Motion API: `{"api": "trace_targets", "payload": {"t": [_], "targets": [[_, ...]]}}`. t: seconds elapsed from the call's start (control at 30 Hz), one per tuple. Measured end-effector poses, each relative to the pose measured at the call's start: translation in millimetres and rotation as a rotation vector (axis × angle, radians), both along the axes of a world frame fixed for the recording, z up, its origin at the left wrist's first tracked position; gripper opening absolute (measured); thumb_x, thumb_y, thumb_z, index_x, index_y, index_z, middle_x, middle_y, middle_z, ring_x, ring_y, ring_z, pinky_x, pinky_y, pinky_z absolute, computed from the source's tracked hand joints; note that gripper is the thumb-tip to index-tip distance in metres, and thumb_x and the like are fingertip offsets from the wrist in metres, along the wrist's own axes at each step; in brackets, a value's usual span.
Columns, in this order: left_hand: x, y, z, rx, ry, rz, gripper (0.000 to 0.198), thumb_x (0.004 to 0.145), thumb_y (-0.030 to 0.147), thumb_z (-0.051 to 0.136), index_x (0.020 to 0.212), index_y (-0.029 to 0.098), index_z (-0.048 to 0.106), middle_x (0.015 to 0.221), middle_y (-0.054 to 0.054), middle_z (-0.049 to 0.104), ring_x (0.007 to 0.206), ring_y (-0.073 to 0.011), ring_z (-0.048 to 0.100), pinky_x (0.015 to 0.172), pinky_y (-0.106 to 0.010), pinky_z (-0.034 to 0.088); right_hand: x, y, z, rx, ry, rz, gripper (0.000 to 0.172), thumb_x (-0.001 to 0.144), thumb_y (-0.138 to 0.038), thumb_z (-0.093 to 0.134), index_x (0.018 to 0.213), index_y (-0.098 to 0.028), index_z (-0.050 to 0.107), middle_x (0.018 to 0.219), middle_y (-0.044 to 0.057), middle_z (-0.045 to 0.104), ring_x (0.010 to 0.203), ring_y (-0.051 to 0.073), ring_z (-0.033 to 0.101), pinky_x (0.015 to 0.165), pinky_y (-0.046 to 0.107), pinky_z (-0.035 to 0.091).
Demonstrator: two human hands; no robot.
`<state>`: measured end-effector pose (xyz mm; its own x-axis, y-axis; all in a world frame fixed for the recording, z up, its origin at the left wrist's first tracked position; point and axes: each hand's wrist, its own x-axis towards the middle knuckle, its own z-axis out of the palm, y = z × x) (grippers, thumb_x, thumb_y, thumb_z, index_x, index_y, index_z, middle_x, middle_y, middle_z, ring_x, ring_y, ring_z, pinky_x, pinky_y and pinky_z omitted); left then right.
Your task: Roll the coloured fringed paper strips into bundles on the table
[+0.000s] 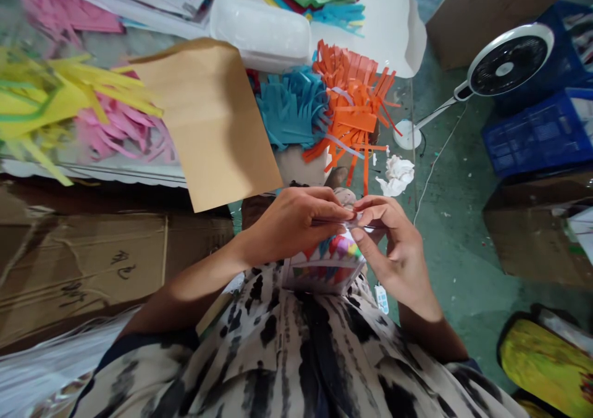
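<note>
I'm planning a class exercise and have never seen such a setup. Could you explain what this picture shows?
No machine here: a camera on a person's head looks forward and down, giving this one view. The left hand and right hand grip the upper edge of a glossy printed packet, close to the patterned shirt. On the table lie yellow fringed paper, pink fringed paper and a white plastic container; a brown paper sheet juts past the table's edge. To the right, a white electric fan stands on the green floor.
</note>
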<state>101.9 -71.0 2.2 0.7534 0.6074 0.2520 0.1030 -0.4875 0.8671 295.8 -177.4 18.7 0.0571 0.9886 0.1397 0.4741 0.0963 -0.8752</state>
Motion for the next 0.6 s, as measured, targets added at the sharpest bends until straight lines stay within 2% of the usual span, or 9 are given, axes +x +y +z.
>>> {"api": "trace_targets", "payload": {"t": [0.27, 0.6], "targets": [[1.7, 3.7, -2.3, 0.052, 0.024, -0.023, 0.02, 0.095, 0.018, 0.073, 0.112, 0.021, 0.082, 0.1, -0.003, 0.079, 0.088, -0.012, 0.074, 0.076, -0.022, 0.054, 4.9, 0.9, -0.5, -0.032, 0.03, -0.009, 0.005, 0.096, -0.026, 0.071, 0.093, -0.025, 0.067, 0.121, 0.004, 0.066, 0.118, 0.022, 0.063, 0.107, 0.042, 0.049], [2.2, 5.1, -0.4, -0.008, 0.041, -0.037, 0.02, 0.095, 0.018, 0.072, 0.112, 0.022, 0.082, 0.102, -0.003, 0.078, 0.088, -0.013, 0.074, 0.077, -0.023, 0.055, 1.5, 4.3, -13.1, -0.01, 0.018, -0.096, 0.009, 0.093, -0.027, 0.074, 0.095, -0.025, 0.065, 0.12, 0.004, 0.065, 0.111, 0.022, 0.067, 0.1, 0.043, 0.055]]}}
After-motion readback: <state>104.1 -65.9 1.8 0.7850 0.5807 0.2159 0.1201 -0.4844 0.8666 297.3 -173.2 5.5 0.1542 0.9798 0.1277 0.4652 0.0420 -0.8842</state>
